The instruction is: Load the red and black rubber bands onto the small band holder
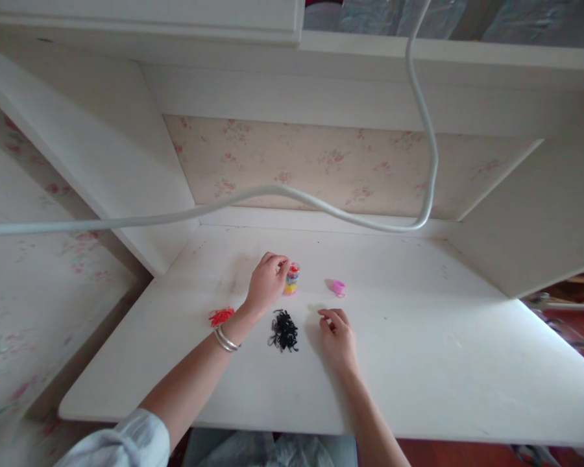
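left hand (268, 277): I have fingertips pinched narrow at the clear jar (292, 281), can't tell if holding anything
jar: far centre, upright, coloured contents
right hand (338, 334): my fingers loosely curled, grip unclear, right of black bands (285, 331)
pink cap (339, 288): right of jar
red bands (220, 316): left

Desk (418, 363), red bands (220, 316), black bands (285, 331), jar (292, 279), cap (338, 288)

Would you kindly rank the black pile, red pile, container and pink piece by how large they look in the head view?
1. Black pile
2. Red pile and container: too alike to rank
3. Pink piece
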Demonstrator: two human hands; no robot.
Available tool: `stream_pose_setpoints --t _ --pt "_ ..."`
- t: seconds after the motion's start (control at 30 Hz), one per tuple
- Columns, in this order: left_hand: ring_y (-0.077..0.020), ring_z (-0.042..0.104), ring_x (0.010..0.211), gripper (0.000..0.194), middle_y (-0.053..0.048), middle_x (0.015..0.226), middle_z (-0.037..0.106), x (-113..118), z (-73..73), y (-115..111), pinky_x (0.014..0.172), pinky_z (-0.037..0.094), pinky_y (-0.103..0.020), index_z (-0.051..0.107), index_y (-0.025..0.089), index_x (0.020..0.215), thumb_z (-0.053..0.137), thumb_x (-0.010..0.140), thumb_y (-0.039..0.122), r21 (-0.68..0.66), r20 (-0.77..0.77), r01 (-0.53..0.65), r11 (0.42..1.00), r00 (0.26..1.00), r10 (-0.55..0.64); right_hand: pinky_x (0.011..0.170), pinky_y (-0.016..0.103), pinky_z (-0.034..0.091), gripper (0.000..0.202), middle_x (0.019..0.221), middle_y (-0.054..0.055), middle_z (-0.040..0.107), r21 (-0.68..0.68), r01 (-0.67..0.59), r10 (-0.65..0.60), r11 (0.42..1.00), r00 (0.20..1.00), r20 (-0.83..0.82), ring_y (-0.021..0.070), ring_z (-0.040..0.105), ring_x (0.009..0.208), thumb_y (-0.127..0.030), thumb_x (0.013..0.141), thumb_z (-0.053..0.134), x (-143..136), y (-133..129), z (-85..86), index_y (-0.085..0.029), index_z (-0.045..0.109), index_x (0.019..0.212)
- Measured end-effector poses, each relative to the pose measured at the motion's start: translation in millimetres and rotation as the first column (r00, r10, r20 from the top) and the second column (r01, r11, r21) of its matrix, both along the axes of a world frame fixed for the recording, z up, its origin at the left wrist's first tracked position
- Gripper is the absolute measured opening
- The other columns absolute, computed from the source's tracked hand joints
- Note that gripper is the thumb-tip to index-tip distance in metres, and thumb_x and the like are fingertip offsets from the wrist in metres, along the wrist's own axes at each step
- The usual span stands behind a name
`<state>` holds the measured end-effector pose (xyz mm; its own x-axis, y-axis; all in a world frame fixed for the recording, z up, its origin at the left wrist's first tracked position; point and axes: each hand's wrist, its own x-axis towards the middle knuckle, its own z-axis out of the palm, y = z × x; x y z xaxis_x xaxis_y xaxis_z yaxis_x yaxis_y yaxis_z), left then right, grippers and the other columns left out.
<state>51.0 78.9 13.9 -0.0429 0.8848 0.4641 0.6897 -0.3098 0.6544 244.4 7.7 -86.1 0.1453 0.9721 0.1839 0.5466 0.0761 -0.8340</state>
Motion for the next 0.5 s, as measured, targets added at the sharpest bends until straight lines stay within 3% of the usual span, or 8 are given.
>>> stream_pose_setpoints --t 0.17,0.27,0.5 --pt "-0.0125 0.060 0.078 0.023 -0.003 0.088 0.063 6 -5.3 2 0.076 0.046 -0.025 0.069 0.021 0.087 0.049 0.091 0.029 -0.011 -0.080 -0.005 1.000 0.997 0.004 0.067 0.027 0.046 0.031 0.094 0.006 0.062 -0.012 0.005 -0.005 1.000 1.000 -0.016 0.0134 0.053 0.063 -0.032 0.083 0.041 1 4 -0.4 -0.020 0.068 0.091" --pt "-0.0125 0.059 0.079 0.026 -0.003 0.089 0.063 2 -2.5 -1 0.076 0.046 -0.025 0.069 0.020 0.091 0.046 0.093 0.033 0.016 -0.053 -0.002 1.000 0.999 0.003 0.066 0.027 0.046 0.031 0.095 0.006 0.062 -0.013 0.007 -0.008 1.000 1.000 -0.025 0.0129 0.052 0.062 -0.033 0.083 0.041 1 3 -1.0 -0.019 0.068 0.091" --pt "-0.0117 0.056 0.074 0.029 -0.004 0.089 0.063 -31 0.1 -28 0.070 0.046 -0.024 0.067 0.018 0.093 0.044 0.093 0.035 -0.001 0.032 -0.029 1.000 0.999 0.029 0.063 0.026 0.045 0.029 0.093 0.005 0.061 -0.002 -0.001 0.001 1.000 1.000 -0.025 0.0120 0.052 0.059 -0.033 0.083 0.043 1 0 0.3 -0.019 0.068 0.091"
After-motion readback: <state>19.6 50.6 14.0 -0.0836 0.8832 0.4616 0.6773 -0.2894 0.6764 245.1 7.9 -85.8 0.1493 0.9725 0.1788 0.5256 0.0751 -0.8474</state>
